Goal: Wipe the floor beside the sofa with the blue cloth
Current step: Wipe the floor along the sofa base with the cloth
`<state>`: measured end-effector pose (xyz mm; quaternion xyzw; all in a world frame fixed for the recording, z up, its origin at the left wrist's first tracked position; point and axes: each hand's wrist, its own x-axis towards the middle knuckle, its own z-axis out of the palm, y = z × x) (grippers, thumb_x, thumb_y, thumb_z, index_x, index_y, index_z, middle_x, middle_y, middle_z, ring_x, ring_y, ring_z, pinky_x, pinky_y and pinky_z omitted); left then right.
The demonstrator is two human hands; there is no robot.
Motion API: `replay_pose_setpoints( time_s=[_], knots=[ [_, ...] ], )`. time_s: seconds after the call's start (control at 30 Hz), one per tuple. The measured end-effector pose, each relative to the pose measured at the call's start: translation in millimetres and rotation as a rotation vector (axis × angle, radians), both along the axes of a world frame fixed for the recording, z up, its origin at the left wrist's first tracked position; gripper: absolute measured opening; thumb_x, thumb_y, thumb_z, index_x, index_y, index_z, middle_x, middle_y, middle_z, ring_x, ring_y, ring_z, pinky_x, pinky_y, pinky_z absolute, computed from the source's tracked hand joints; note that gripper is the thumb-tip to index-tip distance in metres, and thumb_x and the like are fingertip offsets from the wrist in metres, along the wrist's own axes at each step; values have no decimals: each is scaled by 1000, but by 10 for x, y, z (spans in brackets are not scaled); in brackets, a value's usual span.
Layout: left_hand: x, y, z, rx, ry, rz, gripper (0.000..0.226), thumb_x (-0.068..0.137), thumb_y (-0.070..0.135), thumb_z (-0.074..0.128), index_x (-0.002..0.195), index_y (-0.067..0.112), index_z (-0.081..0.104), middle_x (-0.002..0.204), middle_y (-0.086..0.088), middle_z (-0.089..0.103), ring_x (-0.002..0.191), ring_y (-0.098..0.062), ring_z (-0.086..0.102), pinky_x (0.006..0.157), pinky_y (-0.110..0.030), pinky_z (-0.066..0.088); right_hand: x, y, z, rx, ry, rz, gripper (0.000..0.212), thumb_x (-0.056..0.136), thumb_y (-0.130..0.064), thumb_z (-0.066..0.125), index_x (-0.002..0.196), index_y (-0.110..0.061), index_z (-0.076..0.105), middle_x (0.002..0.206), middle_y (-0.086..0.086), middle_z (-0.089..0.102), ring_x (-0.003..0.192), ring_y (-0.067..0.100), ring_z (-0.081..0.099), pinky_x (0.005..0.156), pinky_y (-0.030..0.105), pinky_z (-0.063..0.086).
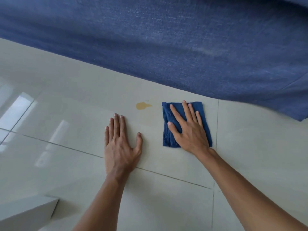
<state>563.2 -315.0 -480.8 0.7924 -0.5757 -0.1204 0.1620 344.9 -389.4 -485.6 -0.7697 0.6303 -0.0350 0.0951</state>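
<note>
A folded blue cloth (168,135) lies flat on the pale tiled floor (166,164), close to the sofa's lower edge. My right hand (188,129) presses down on it with fingers spread, covering most of the cloth. My left hand (120,144) rests flat on the bare tile to the left, fingers extended, holding nothing. A small yellow-brown stain (142,105) sits on the tile between the two hands, just left of the cloth and apart from it. The blue fabric sofa (166,44) fills the top of the view.
Grout lines cross the glossy tiles, with window reflections at the left. A white box-like object (25,212) sits at the bottom left corner. The sofa's corner (300,117) ends at the right edge.
</note>
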Motion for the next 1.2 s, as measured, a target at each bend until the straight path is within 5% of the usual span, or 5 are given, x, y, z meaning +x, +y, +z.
replay_pose_setpoints(
  time_s=[0.13,0.3,0.8,1.03,1.2],
  knots=[
    [9,-2,-9,1,-1,2,81,92,52,42,156,12,14,165,-3,9,153,-16,4,124,-33,5,412,-307,-15,13,-24,-270,64,101,-58,27,160,-39,11,171,10,0,158,29,0,127,50,-1],
    [17,-4,-1,-1,12,2,80,93,52,41,157,13,14,165,-3,9,153,-15,3,124,-33,6,232,38,0,-44,-32,9,59,102,-57,23,159,-43,15,171,4,5,158,23,4,128,45,2],
    [4,-4,-25,-22,18,-2,78,93,50,41,156,13,15,165,-3,9,153,-17,5,124,-32,5,323,-273,-14,-53,-20,-205,67,97,-59,23,160,-38,16,171,7,6,157,28,6,127,50,3],
    [10,6,-3,-15,15,-9,78,93,50,40,156,12,16,165,-4,10,153,-17,5,124,-33,6,115,-39,-19,-33,0,67,68,97,-63,28,160,-38,16,171,7,6,158,26,6,127,51,6],
    [12,-6,5,-2,10,-2,78,94,50,42,156,13,15,165,-3,9,153,-16,5,124,-32,5,63,36,-83,-114,27,-210,68,99,-62,27,160,-33,21,170,10,12,157,30,12,126,54,11]
  ],
)
